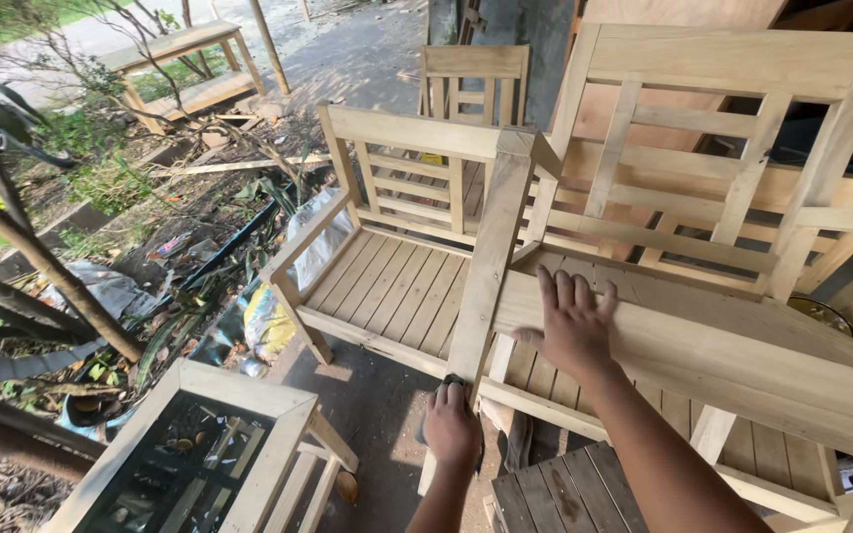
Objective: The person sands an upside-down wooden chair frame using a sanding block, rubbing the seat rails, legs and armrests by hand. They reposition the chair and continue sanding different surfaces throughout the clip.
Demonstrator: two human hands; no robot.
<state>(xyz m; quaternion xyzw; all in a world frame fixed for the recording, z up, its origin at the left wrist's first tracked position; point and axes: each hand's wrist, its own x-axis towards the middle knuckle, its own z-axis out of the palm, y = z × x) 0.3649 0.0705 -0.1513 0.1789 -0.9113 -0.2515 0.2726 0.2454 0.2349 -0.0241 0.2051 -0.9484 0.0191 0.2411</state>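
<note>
Left hand (pixel 451 424): clenched around a small dark tool (pixel 454 379), pressed against the chair leg (pixel 486 276).
Right hand (pixel 573 321): released, fingers spread flat on the armrest plank (pixel 742 360).

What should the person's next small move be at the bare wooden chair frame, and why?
Probably stroke the left hand, closed on a small dark thing pressed to the upright post, a little along that post. The right hand lies flat on the armrest rail, seemingly steadying the frame.
</note>
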